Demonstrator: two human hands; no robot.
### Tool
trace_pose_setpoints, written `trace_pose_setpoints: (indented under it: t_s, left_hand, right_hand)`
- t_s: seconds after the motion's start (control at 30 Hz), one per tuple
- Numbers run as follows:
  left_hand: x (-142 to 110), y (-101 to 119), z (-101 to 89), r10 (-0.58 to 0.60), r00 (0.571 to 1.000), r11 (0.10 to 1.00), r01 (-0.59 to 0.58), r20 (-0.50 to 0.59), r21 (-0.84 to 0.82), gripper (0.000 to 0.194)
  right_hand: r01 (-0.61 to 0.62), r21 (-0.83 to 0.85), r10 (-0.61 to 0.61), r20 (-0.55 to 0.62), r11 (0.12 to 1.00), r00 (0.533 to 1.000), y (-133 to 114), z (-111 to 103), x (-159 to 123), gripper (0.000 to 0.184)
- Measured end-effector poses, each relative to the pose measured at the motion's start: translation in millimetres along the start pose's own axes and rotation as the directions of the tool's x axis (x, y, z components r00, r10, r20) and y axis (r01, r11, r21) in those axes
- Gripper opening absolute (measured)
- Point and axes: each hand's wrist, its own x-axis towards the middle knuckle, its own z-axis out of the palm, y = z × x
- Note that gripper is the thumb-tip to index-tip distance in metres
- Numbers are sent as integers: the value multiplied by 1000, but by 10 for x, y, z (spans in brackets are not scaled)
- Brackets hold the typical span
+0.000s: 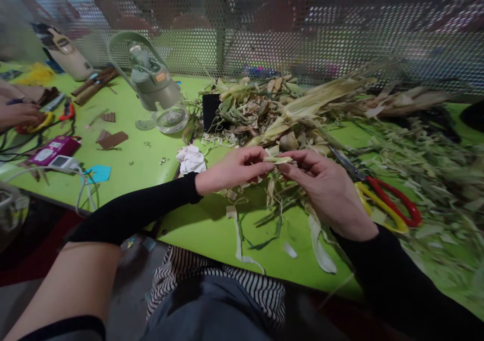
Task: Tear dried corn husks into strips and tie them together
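My left hand [236, 168] and my right hand [325, 187] meet over the green table [196, 225], both pinching a short pale strip of corn husk [278, 159] between their fingertips. Beneath and behind them lies a heap of dry corn husks [302, 109] and shredded strips. Long pale husk strips [242, 245] trail toward the table's near edge. Red-and-yellow-handled scissors [381, 197] lie just right of my right hand, blades pointing up-left.
A crumpled white tissue [191, 158] lies left of my left hand. A green handled clear jug [155, 81] stands at the back left. Another person's hand [18, 113] works at far left near cables, a pink box [53, 149] and cardboard scraps. Perforated metal screen [302, 28] closes the back.
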Motion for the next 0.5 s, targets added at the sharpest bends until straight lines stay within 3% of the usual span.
trace_pose_setpoints:
  t_s: [0.17,0.33,0.5]
  left_hand:
    - [19,-17,-3,-25,999,997,27,-28,69,21]
    - [21,-22,7,-28,999,994,31,-25,101,14]
    - [10,-11,-2,12,999,986,-4,-43,169,12]
  right_hand:
    - [-50,-24,51,64,998,997,-9,-12,10,38]
    - [52,-125,-46,50,991,998,-41,-43,17,29]
    - [141,-164,-130,77,976,989,-33,-45,21,32]
